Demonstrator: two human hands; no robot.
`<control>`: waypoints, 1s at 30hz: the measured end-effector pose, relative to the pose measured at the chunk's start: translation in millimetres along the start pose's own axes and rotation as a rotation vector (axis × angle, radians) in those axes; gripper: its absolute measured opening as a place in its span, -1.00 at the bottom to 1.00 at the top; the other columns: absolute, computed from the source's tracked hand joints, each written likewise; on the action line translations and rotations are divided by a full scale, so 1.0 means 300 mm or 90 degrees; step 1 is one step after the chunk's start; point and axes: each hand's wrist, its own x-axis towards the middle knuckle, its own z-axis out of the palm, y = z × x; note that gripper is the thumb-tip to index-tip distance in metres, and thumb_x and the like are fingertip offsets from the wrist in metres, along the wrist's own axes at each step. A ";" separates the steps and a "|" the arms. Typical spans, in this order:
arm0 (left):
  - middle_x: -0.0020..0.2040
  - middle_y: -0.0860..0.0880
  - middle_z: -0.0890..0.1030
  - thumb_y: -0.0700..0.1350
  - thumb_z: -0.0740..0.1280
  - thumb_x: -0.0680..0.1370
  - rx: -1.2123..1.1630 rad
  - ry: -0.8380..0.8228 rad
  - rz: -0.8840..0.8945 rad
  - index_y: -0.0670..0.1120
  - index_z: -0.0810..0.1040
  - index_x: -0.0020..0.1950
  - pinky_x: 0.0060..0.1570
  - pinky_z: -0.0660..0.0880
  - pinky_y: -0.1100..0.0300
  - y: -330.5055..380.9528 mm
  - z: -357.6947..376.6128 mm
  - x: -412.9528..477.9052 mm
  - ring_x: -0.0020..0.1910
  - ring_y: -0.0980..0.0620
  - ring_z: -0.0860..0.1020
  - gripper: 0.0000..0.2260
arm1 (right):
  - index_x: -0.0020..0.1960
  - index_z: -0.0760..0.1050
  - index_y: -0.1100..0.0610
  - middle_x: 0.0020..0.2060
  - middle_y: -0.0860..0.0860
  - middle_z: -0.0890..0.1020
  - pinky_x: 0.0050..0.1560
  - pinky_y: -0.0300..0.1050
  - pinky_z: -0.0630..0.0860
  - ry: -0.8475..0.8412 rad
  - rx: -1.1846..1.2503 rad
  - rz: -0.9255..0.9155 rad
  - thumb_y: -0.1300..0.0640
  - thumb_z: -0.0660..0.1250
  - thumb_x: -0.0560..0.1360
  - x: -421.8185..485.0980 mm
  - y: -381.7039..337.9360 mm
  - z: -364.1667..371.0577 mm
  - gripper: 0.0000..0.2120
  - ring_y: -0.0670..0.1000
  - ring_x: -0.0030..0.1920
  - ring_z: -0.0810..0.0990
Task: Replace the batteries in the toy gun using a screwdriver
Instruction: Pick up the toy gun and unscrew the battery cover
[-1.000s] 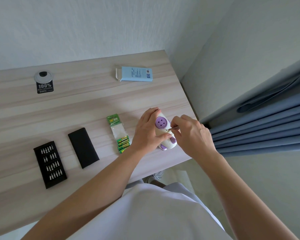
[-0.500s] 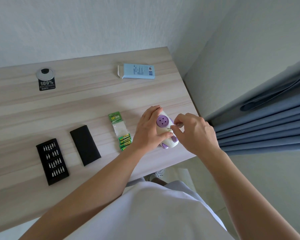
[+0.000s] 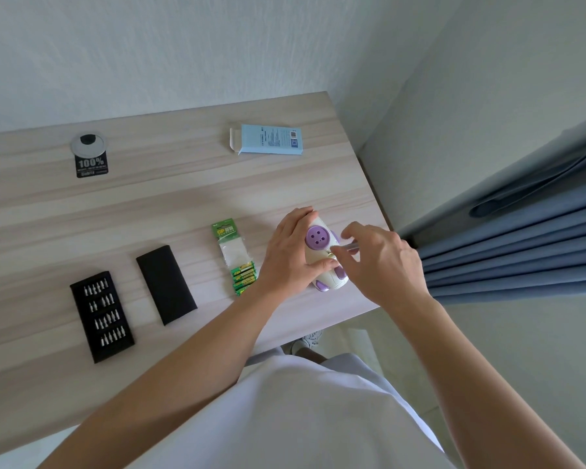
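Observation:
The white and purple toy gun (image 3: pixel 318 247) stands near the table's right front edge, its round purple end with small holes facing up. My left hand (image 3: pixel 290 255) grips its body from the left, thumb across the front. My right hand (image 3: pixel 383 262) pinches a thin silver screwdriver (image 3: pixel 347 247), which lies nearly level with its tip against the toy's side. A green pack of batteries (image 3: pixel 239 262) lies just left of my left hand.
A black tray of screwdriver bits (image 3: pixel 101 316) and its black cover (image 3: pixel 165 289) lie at the front left. A light blue box (image 3: pixel 271 139) sits at the back, a round cable grommet (image 3: pixel 88 143) with a black sticker at the back left. Blue curtains (image 3: pixel 521 231) hang right of the wooden table (image 3: pixel 183 198).
My right hand's fingers have shifted on the screwdriver, turning it against the toy. My left hand keeps its grip. The view has drifted slightly.

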 end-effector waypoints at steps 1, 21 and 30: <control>0.46 -0.04 0.37 0.19 0.42 0.33 -0.002 -0.001 -0.002 -0.15 0.39 0.44 0.46 0.22 0.14 -0.001 0.000 0.000 0.47 -0.01 0.28 -0.24 | 0.03 0.55 0.00 -0.13 -0.07 0.67 -0.17 -0.03 0.51 -0.005 -0.015 0.021 -0.13 0.28 0.56 0.005 0.001 0.000 -0.78 0.18 -0.14 0.59; 0.48 -0.02 0.34 0.14 0.49 0.35 0.001 -0.015 -0.012 -0.12 0.36 0.45 0.48 0.18 0.15 -0.008 0.001 0.002 0.49 0.00 0.24 -0.25 | -0.10 0.58 0.00 -0.19 -0.04 0.64 -0.17 0.01 0.56 0.001 0.052 0.025 0.00 0.35 0.54 -0.008 0.015 0.020 -0.91 0.16 -0.18 0.58; 0.48 -0.01 0.33 0.14 0.45 0.34 -0.003 -0.029 -0.017 -0.11 0.35 0.45 0.48 0.16 0.16 -0.003 -0.005 0.003 0.50 0.04 0.21 -0.26 | -0.04 0.60 -0.07 -0.16 -0.09 0.59 -0.25 0.01 0.55 0.067 0.102 -0.024 0.03 0.38 0.54 -0.024 0.057 0.048 -0.98 0.08 -0.25 0.59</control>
